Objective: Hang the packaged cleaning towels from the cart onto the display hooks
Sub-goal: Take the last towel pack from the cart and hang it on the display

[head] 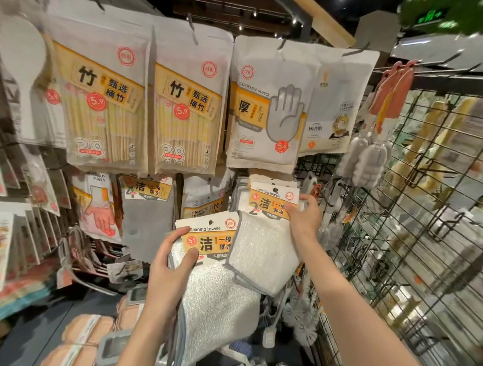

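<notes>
The left hand [171, 257] pinches the card header of a towel pack [211, 270], thumb on its front, below the hung packs; the right hand [302, 219] holds the hung pack [267, 237] at its header edge, fingers curled; best to line the punched hole [211, 220] with the hook, which is hidden, then slide it straight on.

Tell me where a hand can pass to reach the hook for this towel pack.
Little room. The left hand holds one towel pack; the right hand holds the hung towel pack. Sponge packs crowd the left, glove bags hang above. The barest gap lies right of the right hand, before the wire grid.
</notes>
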Available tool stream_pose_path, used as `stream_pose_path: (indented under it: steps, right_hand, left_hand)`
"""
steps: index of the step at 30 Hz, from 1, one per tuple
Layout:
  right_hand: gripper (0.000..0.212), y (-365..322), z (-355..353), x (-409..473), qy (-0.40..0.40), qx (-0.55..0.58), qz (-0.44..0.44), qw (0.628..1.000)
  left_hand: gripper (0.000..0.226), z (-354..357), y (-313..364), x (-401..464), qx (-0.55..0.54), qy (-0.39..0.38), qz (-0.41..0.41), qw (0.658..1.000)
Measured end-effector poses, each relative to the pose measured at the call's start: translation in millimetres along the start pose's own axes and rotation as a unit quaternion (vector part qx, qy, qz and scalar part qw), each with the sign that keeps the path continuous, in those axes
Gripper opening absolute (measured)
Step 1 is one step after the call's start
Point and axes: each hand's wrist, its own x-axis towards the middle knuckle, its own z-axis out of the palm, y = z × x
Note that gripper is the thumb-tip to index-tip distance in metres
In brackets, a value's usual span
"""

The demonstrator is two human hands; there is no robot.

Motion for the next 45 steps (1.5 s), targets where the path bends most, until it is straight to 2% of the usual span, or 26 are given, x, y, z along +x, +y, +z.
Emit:
stream_pose_path:
  steps: [3, 7, 9, 15, 24, 26, 28, 31, 33, 35, 36, 40, 45]
  right_hand:
    - [0.031, 0, 9, 9, 0.017, -0.014, -0.035, 0.999]
    - [0.015, 3, 20, 22, 0.025, -0.088, -0.052, 0.994]
    - [0.015, 4, 26, 26, 0.034, -0.126, -0.054, 0.990]
    - [0.018, 6, 29, 23, 0.014, -0.110, -0.057, 0.992]
    - [0.049, 0, -2, -3, -0.116, -0.111, -0.057, 0.985]
    - [0.047, -1, -9, -17, -0.117, -0.121, -0.081, 0.982]
    - [0.034, -4, -16, -39, -0.130, -0.107, -0.108, 0.980]
    - [0.020, -17, -19, -77, -0.228, -0.098, -0.114, 0.962]
    - [0.028, -27, -19, -105, -0.324, -0.084, -0.097, 0.937]
    - [0.030, -29, -18, -128, -0.363, -0.071, -0.094, 0.924]
    - [0.029, -27, -17, -136, -0.354, -0.077, -0.105, 0.926]
    - [0.057, -22, -14, -161, -0.301, -0.090, -0.154, 0.937]
    - [0.065, -21, -12, -189, -0.271, -0.066, -0.167, 0.946]
  left_hand:
    - [0.032, -1, 0, 2, -0.004, 0.007, 0.001, 1.000]
    - [0.031, -4, 2, 5, -0.004, 0.020, 0.007, 1.000]
    - [0.032, -6, 3, 4, -0.002, 0.025, 0.012, 1.000]
    - [0.033, -16, 2, 0, 0.006, 0.033, 0.025, 0.999]
    - [0.034, -20, 7, -16, -0.010, 0.029, 0.023, 0.999]
    - [0.034, -20, 8, -22, -0.010, 0.019, 0.028, 0.999]
    - [0.034, -20, 8, -28, -0.010, 0.012, 0.033, 0.999]
    - [0.035, -20, 8, -36, -0.016, 0.005, 0.040, 0.999]
    - [0.035, -21, 7, -40, -0.022, 0.001, 0.043, 0.999]
    - [0.039, -24, 4, -43, -0.027, 0.002, 0.043, 0.999]
    - [0.042, -26, 1, -43, -0.028, 0.002, 0.042, 0.999]
    - [0.058, -34, -6, -44, -0.029, 0.014, 0.045, 0.998]
    - [0.051, -44, -12, -44, -0.041, 0.026, 0.039, 0.998]
